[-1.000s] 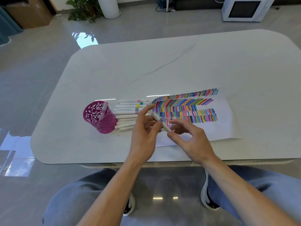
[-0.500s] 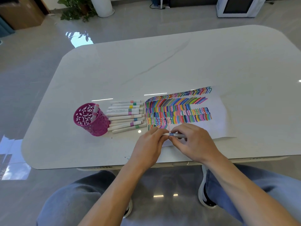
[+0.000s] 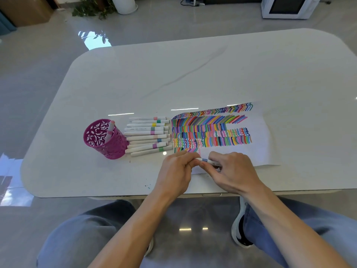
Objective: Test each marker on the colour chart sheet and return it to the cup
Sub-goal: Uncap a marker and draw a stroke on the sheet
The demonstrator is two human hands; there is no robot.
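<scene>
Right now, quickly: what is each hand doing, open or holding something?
Left hand: holding, fingertips pinch one end of the blue-banded marker.
Right hand: holding, fingers grip the same marker's other end.

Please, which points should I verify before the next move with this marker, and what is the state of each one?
1. Grip: left hand and right hand both hold the blue-banded marker: ok.
2. Cap removed: cannot tell, fingers hide that end.
3. The colour chart sheet has blank paper near the hands: ok.
4. The pink cup is upright, with room inside: ok.
5. The remaining markers lie in a row between cup and sheet: ok.
</scene>
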